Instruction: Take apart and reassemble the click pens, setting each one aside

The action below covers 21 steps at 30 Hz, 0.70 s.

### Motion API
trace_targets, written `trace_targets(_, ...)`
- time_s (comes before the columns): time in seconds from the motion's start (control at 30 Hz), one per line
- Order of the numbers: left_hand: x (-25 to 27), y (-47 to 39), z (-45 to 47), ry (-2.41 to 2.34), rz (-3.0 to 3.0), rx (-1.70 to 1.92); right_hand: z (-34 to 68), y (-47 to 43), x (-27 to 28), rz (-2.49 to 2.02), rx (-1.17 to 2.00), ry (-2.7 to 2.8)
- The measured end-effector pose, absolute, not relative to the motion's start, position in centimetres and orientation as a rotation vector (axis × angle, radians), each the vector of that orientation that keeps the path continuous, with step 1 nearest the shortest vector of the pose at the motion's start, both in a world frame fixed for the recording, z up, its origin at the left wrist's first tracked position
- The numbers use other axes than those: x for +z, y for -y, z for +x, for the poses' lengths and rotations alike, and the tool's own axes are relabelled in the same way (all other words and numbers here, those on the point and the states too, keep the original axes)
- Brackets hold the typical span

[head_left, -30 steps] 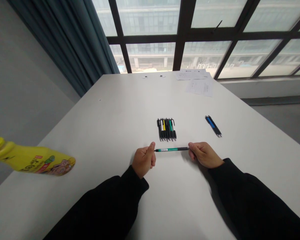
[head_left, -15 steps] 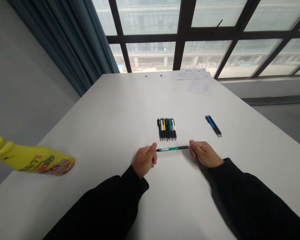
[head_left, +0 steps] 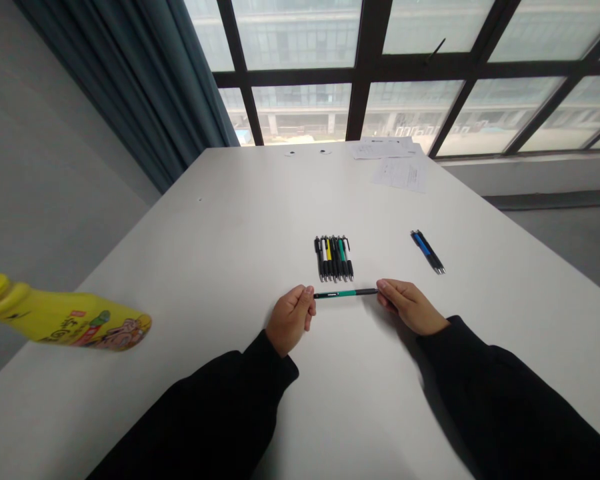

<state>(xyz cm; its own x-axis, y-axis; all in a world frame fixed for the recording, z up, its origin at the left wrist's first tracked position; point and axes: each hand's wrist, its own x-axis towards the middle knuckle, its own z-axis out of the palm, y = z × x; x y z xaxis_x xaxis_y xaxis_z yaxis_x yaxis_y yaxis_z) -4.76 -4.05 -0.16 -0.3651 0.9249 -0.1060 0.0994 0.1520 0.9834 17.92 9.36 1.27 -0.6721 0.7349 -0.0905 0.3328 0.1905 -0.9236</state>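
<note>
Windows (head_left: 300, 40) rise at 12 o'clock beyond a white surface (head_left: 240, 227). Left hand (head_left: 291, 319) and right hand (head_left: 407, 305) face each other at 6 o'clock from a row of click pens (head_left: 335, 259), pinching opposite ends of one green-and-black pen (head_left: 346, 293), held crosswise. Light, even pressure should keep it level.

My feed is lit by pale daylight from the far window (head_left: 305, 113), its panes hazy and washed out. The left wall (head_left: 55, 187) sits dim and grey. A soft shadow runs along the right sleeve (head_left: 505, 393), itself nearly featureless black. The wide lens stretches the yellow bottle (head_left: 70, 319) at left, and I can't make out the fine markings on the green pen (head_left: 347, 293).
</note>
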Motion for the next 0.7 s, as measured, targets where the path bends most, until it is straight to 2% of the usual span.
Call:
trace_targets(0.2,-0.3,4.1,-4.8,-1.39,1.041,1.436,17.6,-9.2,0.9,-0.944,1.619,1.936)
trace_targets(0.4,0.6,4.5,-4.0,-1.377,1.125,1.27,15.8,-6.3,0.5,-0.835,1.902,1.826)
trace_targets(0.57,1.3,4.9,-3.7,-1.478,1.611,1.253,15.2,-4.8,0.9,-0.774,1.936,1.93)
trace_targets(0.7,1.5,5.1,-3.6,-1.417,1.928,1.055,15.4,-4.8,1.4,-0.694,1.985,2.011)
